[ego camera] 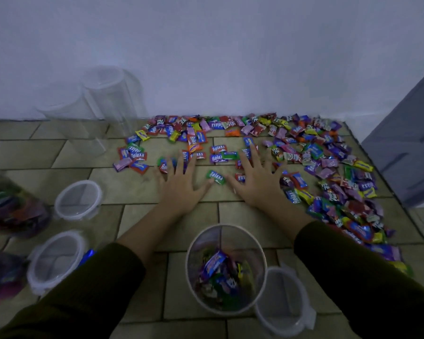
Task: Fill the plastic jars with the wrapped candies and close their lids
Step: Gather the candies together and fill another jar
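Nearest the person stands the open jar (227,226), a clear round plastic tub with a thin pale rim, its bottom covered by a shallow layer of glossy wrapped sweets; its lid (283,299), clear with a frosted snap rim, lies flat against the jar's right side. Left of the jar two more lids (77,199) rest on the tiled floor (132,189), and further left, at the frame edge, two filled jars (12,204) show only as a blur. Beyond the jar both hands lie palm down with fingers spread wide, holding nothing: the left hand (179,187) slightly left of the jar, the right hand (257,184) slightly right. Between their thumbs sits a green candy (216,177), a small flat crinkly pillow, its long axis slanting from far-left to near-right; both thumbs are about equally near, so I judge either hand could draw it straight back toward the jar. The main spread of candies (328,167) lies beyond and right of the jar, nearer the right hand. Far beyond and left, two empty clear jars (118,101) stand by the pale wall (230,57)
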